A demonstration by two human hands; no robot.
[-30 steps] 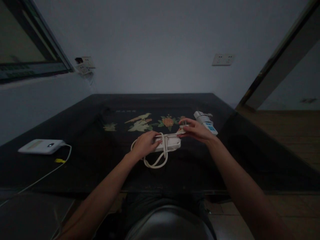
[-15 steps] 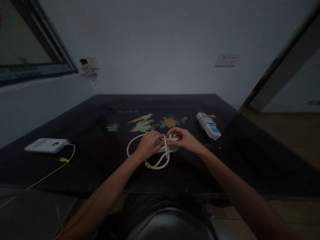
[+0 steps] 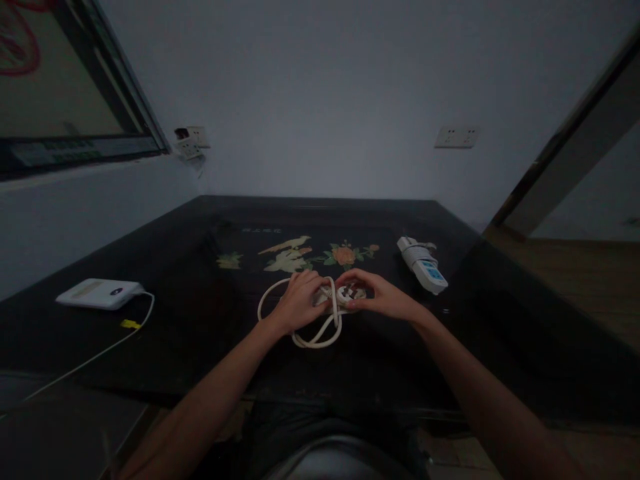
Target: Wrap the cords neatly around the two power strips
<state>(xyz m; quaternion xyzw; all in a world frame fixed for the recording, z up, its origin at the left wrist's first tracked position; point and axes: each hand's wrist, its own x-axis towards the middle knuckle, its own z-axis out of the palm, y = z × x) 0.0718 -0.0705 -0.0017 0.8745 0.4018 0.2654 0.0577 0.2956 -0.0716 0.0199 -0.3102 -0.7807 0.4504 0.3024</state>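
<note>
In front of me on the black table, my left hand (image 3: 301, 301) is closed around part of a thick white cable (image 3: 316, 345), whose loops spread on both sides of it. My right hand (image 3: 381, 295) grips a white plug (image 3: 345, 294) between thumb and fingers. The plug's dark prongs face up towards me. Something white lies under the two hands, mostly covered by them and by the cable, so its shape is hard to make out.
To the right lies a white power strip (image 3: 423, 266) with its cord wound round it. A white power bank (image 3: 100, 294) with a thin cable sits at the left, near a yellow tag (image 3: 130, 324). The black table (image 3: 200, 353) meets the wall, which carries sockets (image 3: 457, 137).
The camera view has tilted, so the whole scene sits slightly lower and to the right. Both hands keep their holds; the plug has turned a little in my right fingers.
</note>
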